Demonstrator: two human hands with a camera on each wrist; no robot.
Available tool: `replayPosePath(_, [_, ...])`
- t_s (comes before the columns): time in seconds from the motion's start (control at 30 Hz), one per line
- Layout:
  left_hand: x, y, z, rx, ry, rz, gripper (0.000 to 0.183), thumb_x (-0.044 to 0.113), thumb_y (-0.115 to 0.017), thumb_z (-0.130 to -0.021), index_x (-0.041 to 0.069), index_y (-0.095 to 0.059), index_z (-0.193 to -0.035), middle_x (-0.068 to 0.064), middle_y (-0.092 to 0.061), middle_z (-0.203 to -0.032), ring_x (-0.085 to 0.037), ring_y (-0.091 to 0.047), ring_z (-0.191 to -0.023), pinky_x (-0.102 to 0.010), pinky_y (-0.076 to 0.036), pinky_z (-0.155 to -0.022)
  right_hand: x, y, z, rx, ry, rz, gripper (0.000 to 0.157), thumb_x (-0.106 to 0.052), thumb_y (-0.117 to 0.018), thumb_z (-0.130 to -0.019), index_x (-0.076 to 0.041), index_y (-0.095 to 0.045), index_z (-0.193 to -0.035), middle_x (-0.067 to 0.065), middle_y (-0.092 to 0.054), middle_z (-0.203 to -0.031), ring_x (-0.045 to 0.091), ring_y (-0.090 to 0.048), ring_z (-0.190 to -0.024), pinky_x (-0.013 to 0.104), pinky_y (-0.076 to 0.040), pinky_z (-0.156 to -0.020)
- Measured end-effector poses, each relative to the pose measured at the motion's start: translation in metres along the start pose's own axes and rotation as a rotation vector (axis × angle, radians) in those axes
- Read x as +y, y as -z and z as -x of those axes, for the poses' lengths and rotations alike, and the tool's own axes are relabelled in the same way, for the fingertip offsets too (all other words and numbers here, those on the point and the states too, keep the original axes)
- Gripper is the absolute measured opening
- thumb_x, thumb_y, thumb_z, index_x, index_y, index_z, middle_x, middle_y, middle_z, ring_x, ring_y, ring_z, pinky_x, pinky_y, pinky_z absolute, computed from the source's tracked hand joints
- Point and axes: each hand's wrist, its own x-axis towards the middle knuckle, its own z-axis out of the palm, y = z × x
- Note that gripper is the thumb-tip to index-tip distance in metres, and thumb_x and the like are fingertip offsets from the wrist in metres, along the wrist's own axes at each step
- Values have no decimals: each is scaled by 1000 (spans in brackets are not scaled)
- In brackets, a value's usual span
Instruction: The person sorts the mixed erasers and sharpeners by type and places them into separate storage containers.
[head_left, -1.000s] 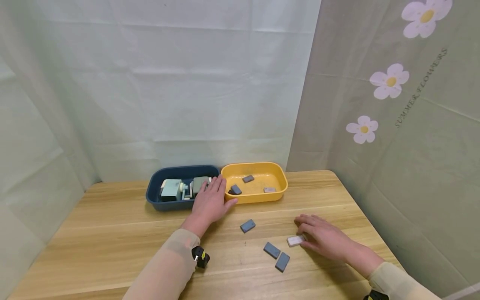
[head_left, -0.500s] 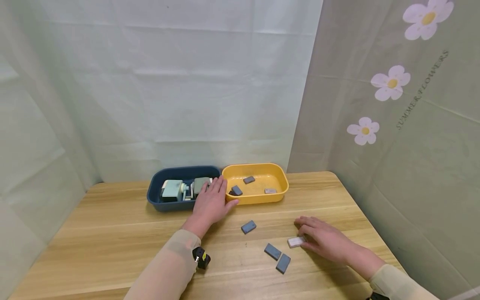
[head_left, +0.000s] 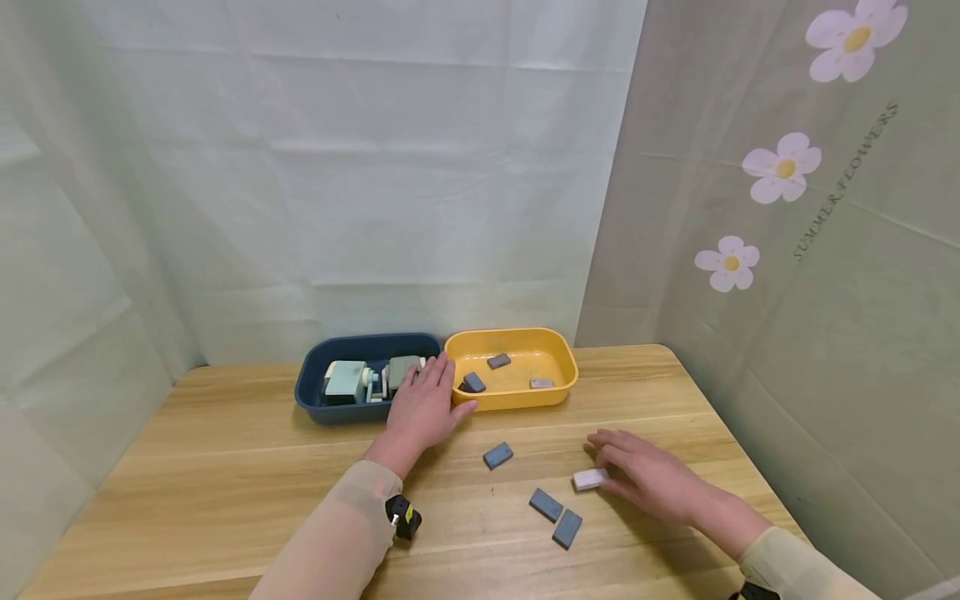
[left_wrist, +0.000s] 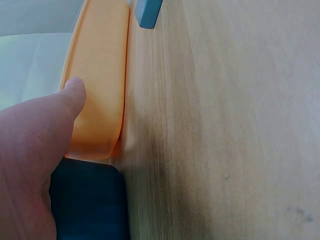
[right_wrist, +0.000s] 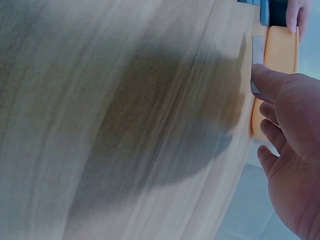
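In the head view my left hand (head_left: 422, 408) lies with straight fingers over the spot where a navy tray (head_left: 318, 412) meets a yellow tray (head_left: 517, 402). Its thumb (left_wrist: 75, 95) is against the yellow tray's side in the left wrist view. My right hand (head_left: 652, 475), lower right, pinches a pale grey rectangular block (head_left: 589, 479) between thumb and fingers. The block's far end sticks out past the thumb (right_wrist: 267, 80) in the right wrist view. Three darker grey blocks lie on the table: one (head_left: 498, 455) nearer the trays, two (head_left: 546, 505) side by side left of my right hand.
Several grey blocks, one (head_left: 498, 361) near the back, lie inside the yellow tray. The navy tray holds pale green boxy items (head_left: 347, 382), partly behind my left fingers. A wooden table (head_left: 187, 483) carries everything, with a white curtain (head_left: 375, 167) behind and a flowered sheet at right.
The pale block has shifted slightly up and left in my right fingers, showing more of its front edge. My left hand stays in place on the trays.
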Motion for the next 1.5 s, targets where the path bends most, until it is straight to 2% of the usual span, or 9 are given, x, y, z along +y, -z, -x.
replayPosePath(0.23, [-1,-1,-1,1,1,-1,96,70,-53,-109,2,-30,-173,-16,-20,-182,-36,-21,-168,-57,-12,-136,0,5,-6,59,28,42,16,-20,-85,-100,-18,-70,-106,15,-67,-149,38,-64,-137,58,-54,-111])
replayPosePath(0.4, [0,-1,-1,0,3,-2,97,70,-52,-109,3,-29,-174,-16,-20,-182,-36,-20,-168,-57,-11,-136,-1,9,-11,76,33,59,16,-20,-83,-102,-14,-74,-114,13,-68,-147,35,-66,-134,57,-57,-109])
replayPosePath(0.63, [0,-2,-1,-1,7,-4,97,70,-53,-109,3,-29,-174,-16,-20,-182,-36,-20,-168,-57,-12,-136,-5,15,-20,128,32,53,16,-18,-84,-101,-18,-72,-112,12,-70,-145,35,-69,-132,57,-60,-104])
replayPosePath(1.07, [1,0,0,0,9,-2,96,70,-53,-109,3,-30,-174,-16,-20,-182,-36,-20,-168,-57,-12,-136,-5,33,-46,183,-17,88,20,-17,-86,-99,-18,-69,-109,10,-73,-142,33,-73,-123,55,-63,-96])
replayPosePath(1.2, [1,1,1,1,6,0,96,69,-53,-109,2,-30,-174,-15,-20,-182,-36,-20,-168,-57,-12,-136,-3,37,-54,182,-42,86,18,-19,-85,-100,-18,-69,-109,10,-73,-143,34,-73,-122,56,-62,-98])
replayPosePath(1.5, [1,0,1,0,7,1,96,69,-53,-109,2,-29,-174,-16,-20,-182,-37,-21,-168,-57,-12,-136,2,44,-72,191,-68,92,17,-18,-85,-101,-15,-70,-109,15,-74,-139,38,-74,-121,58,-63,-94])
